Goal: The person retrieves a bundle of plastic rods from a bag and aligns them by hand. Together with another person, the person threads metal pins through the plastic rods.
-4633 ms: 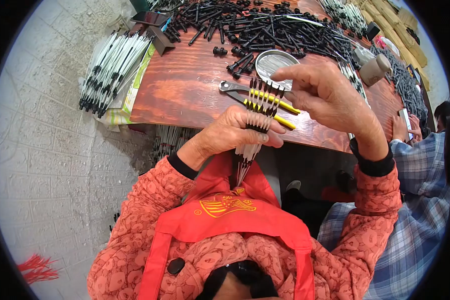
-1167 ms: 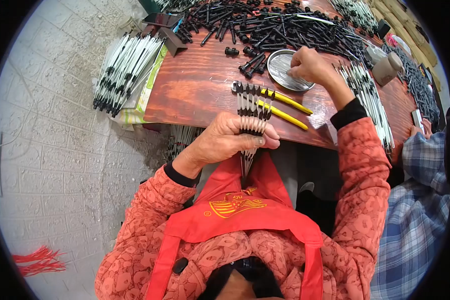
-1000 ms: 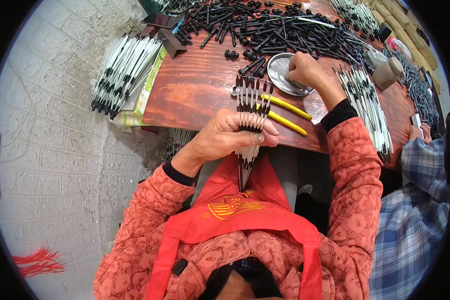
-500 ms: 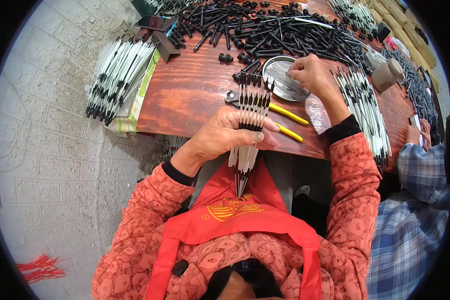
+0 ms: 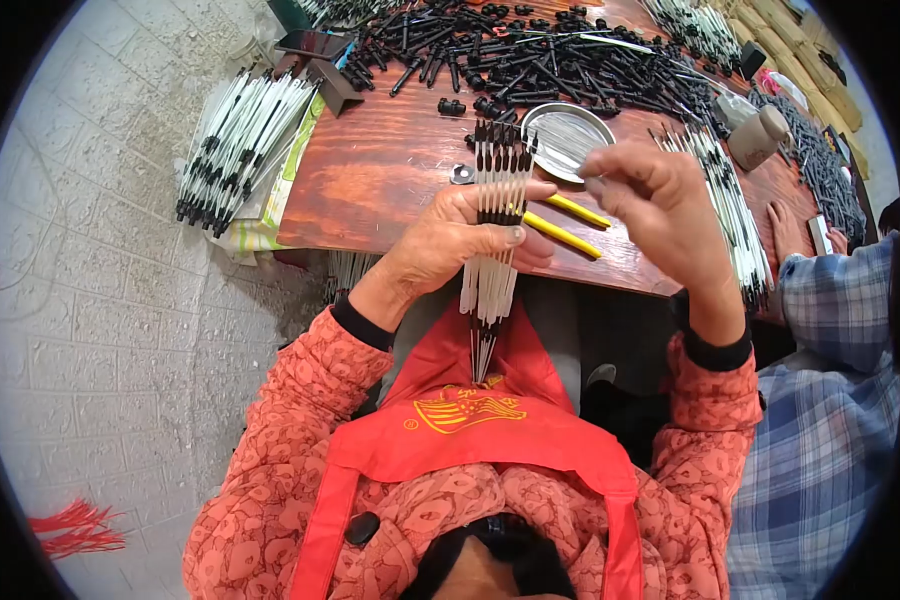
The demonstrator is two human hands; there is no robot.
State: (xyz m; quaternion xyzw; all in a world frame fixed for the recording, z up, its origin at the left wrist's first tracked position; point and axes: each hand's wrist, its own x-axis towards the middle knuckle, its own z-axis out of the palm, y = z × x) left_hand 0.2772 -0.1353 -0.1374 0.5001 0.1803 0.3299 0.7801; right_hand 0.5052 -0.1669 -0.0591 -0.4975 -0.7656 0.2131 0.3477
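Note:
My left hand (image 5: 432, 243) is wrapped round a fanned bundle of slim white-and-black sticks (image 5: 489, 285). Their dark tips point up towards the table, and thin metallic ends hang down over the red apron (image 5: 450, 420). My right hand (image 5: 665, 215) is raised to the right of the bundle, thumb and fingers pinched together. Whatever sits in the pinch is too small to make out. Just beyond it is a round metal dish (image 5: 570, 106) holding fine silvery strands (image 5: 558, 140). Pliers with yellow handles (image 5: 567, 236) lie behind the bundle, partly hidden.
Black plastic parts (image 5: 560, 75) are heaped at the table's back. More stick bundles lie at left (image 5: 240, 150) and right (image 5: 725, 200). A beige cup (image 5: 758, 138) stands at right, near grey parts (image 5: 820, 170). A co-worker's plaid sleeve (image 5: 840, 300) is at far right.
My right hand has moved from over the metal dish towards me and to the right, still pinched. My left hand keeps its hold on the sticks.

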